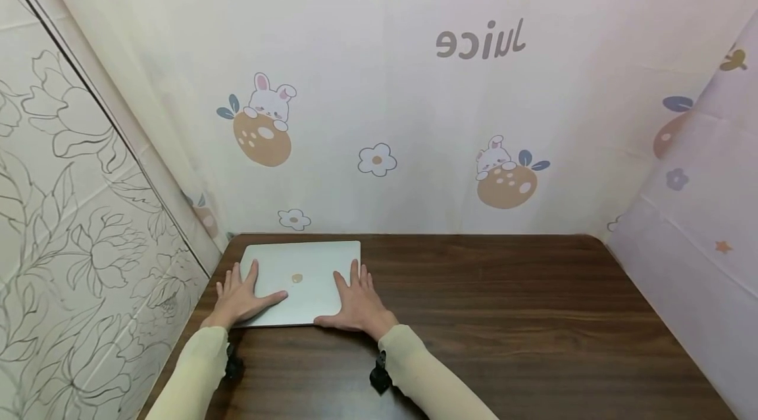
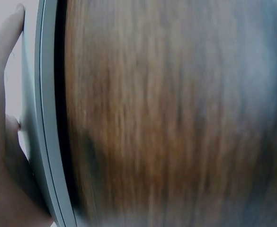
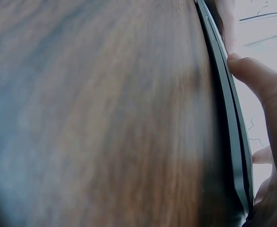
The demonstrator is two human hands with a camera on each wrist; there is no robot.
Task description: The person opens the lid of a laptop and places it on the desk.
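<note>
A closed silver laptop (image 1: 310,259) with a small round logo on its lid lies flat at the far left of the brown wooden table. My left hand (image 1: 239,301) rests on its left side, fingers spread and thumb stretched across the lid. On the right side lies my right hand (image 1: 355,308), also spread, with its thumb along the front edge. In the left wrist view, the laptop's thin edge (image 2: 46,109) stands beside the hand. The right wrist view shows the right thumb (image 3: 254,73) touching the lid by the front edge, where a dark seam runs.
The wooden table (image 1: 503,315) stretches away to the right of the laptop. A patterned curtain (image 1: 379,97) hangs behind it, with a flowered panel (image 1: 89,242) at the left and another cloth (image 1: 699,242) at the right. Both wrists carry small black devices.
</note>
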